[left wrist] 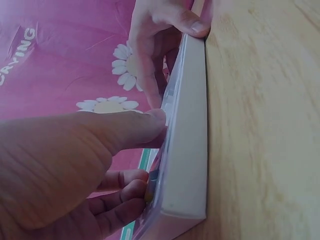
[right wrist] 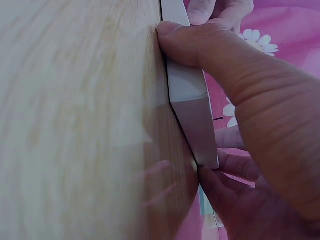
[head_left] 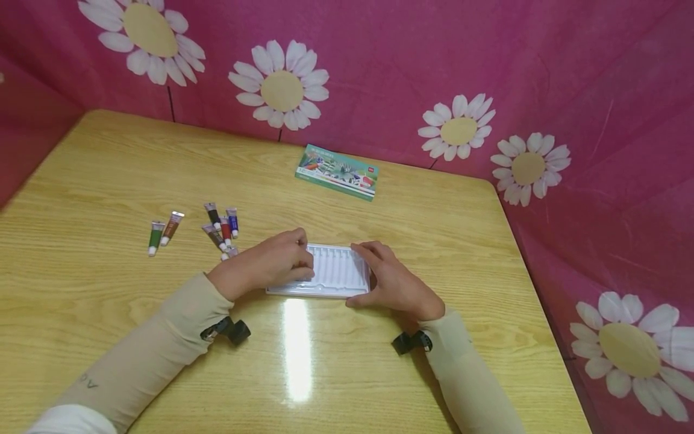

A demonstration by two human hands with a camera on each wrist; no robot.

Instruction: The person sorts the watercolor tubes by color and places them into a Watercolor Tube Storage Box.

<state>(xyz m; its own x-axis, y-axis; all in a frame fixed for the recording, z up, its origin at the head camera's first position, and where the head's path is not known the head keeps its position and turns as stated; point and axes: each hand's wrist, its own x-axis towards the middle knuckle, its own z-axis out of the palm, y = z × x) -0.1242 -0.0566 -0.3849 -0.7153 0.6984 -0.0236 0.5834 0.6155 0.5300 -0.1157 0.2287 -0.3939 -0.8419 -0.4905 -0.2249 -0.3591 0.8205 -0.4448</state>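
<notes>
A white plastic tray (head_left: 338, 268) with a row of narrow slots lies on the table; the slots showing on its right are bare. My right hand (head_left: 393, 280) holds its right end, thumb (right wrist: 182, 42) along the near side and fingers at the far side. Over the left part, my left hand (head_left: 271, 262) has bent fingers, with the thumb (left wrist: 145, 127) down at the tray. Small coloured bits show beneath its fingertips in the left wrist view, but whether it pinches one is hidden. Left of that hand lie several paint tubes, including red (head_left: 225, 230) and blue (head_left: 232, 222).
A green paint tube (head_left: 155, 238) and a brown one (head_left: 172, 228) lie farther left. At the back of the wooden table (head_left: 434, 217) sits a green printed box (head_left: 337, 173). A pink cloth (head_left: 374, 72) with daisies hangs behind the table and along its right side.
</notes>
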